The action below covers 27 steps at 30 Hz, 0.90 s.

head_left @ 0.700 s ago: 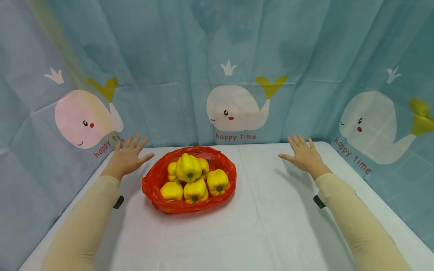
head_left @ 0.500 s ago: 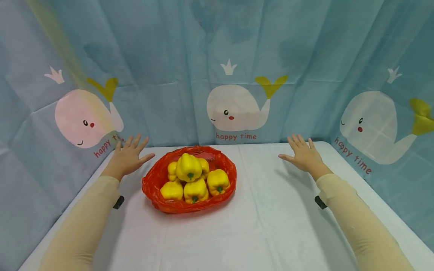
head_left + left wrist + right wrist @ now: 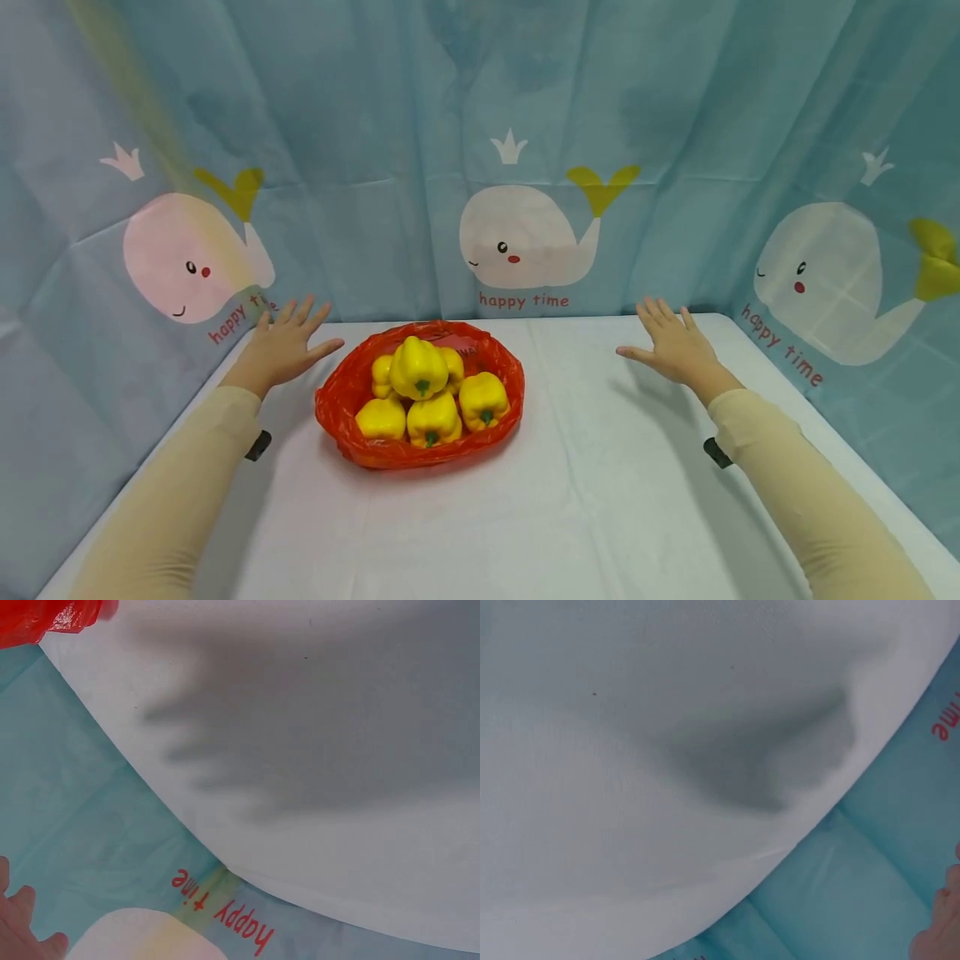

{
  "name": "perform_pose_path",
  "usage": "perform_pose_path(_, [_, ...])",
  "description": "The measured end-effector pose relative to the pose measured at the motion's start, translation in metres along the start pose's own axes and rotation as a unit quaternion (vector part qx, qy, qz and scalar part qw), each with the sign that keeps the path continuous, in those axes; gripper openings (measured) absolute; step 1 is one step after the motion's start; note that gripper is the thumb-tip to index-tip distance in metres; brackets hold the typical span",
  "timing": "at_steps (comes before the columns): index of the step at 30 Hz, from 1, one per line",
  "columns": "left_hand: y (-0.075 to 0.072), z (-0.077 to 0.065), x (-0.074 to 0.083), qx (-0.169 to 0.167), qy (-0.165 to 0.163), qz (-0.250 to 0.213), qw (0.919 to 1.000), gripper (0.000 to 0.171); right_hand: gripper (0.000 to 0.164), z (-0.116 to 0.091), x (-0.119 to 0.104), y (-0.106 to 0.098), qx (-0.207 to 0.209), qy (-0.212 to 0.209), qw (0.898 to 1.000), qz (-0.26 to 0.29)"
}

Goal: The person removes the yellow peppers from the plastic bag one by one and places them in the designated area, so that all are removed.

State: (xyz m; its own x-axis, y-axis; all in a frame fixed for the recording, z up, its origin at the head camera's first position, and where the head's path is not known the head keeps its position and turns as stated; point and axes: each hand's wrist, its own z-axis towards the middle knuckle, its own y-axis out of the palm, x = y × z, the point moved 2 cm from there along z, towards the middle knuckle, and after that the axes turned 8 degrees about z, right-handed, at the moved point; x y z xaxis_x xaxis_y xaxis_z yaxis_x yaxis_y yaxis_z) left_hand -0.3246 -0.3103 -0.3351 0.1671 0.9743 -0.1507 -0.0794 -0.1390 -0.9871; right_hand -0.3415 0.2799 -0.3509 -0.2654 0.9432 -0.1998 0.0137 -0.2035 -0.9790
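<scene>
Yellow peppers [image 3: 431,410], heaped in a red plastic bag [image 3: 420,456], left of centre on the white surface [image 3: 480,533]. Current step, by judgement: a ready pose, without contact yet. Next move, likely called for: a reach inward and down to the bag. Left hand [image 3: 281,348]: near the bag's left side, apart from it, splayed, holding nothing. Right hand [image 3: 678,350]: well apart to the right, likewise splayed and unladen (both apparently raised, with shadows [image 3: 300,735] below)
</scene>
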Motion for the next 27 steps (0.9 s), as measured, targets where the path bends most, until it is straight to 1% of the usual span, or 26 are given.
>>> perform_pose_path(6, [-0.003,0.001,0.003,-0.001,0.0,-0.003,1.0,0.093,0.099,-0.001,-0.008,0.003,0.0,-0.013,1.0,0.008])
perform_pose_path(11, [-0.005,0.002,0.003,0.001,-0.002,-0.018,0.9998,0.088,0.098,0.001,-0.02,0.002,0.013,-0.033,0.999,0.012])
perform_pose_path(16, [-0.007,-0.001,0.003,-0.009,0.005,-0.02,0.9998,0.092,0.098,0.002,-0.032,-0.001,0.018,-0.049,0.999,0.013])
perform_pose_path(18, [-0.009,-0.002,0.005,-0.011,0.01,-0.021,0.9997,0.093,0.098,0.002,-0.035,-0.001,0.015,-0.051,0.999,0.009])
perform_pose_path(25, [-0.015,-0.007,0.014,-0.007,0.021,-0.027,0.9994,0.086,0.098,-0.001,-0.04,0.001,0.02,-0.062,0.998,0.004])
perform_pose_path(27, [-0.016,-0.008,0.017,-0.008,0.021,-0.034,0.9992,0.086,0.098,-0.001,-0.042,0.002,0.02,-0.064,0.998,0.005])
